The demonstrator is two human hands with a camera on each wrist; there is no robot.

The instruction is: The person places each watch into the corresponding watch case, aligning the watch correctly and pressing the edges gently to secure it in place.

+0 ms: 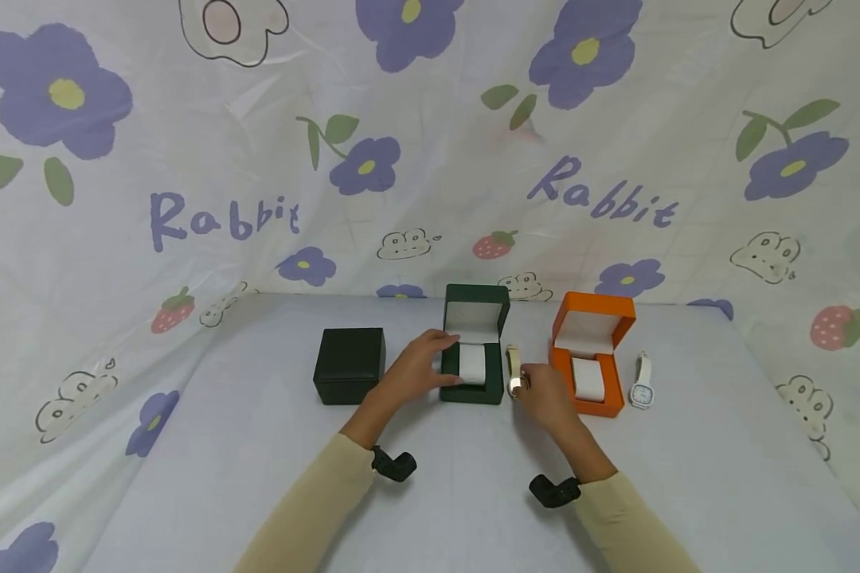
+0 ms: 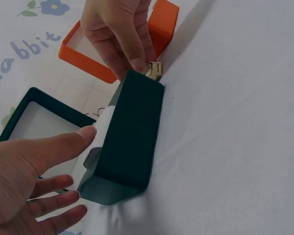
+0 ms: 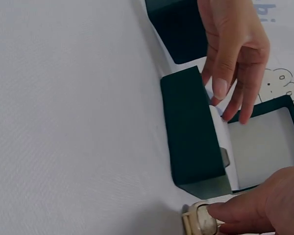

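An open dark green watch box [image 1: 483, 394] stands upright with its lid raised and a white cushion [image 1: 471, 364] inside. My left hand [image 1: 417, 368] is at its left side, thumb near the cushion and the other fingers spread out fairly straight, as the left wrist view shows. Right of the box lies a gold-coloured watch [image 1: 513, 360]. My right hand [image 1: 548, 395] pinches this watch by its case [image 3: 206, 220] between thumb and fingers, close beside the box's right wall. Part of the watch is hidden behind the fingers in the right wrist view.
An open orange watch box [image 1: 602, 408] with a white cushion [image 1: 588, 380] stands just right of my right hand. Beyond it lies a white watch [image 1: 642, 394]. To the left sits a closed dark green box [image 1: 349, 366]. A patterned cloth [image 1: 430, 199] hangs behind the table.
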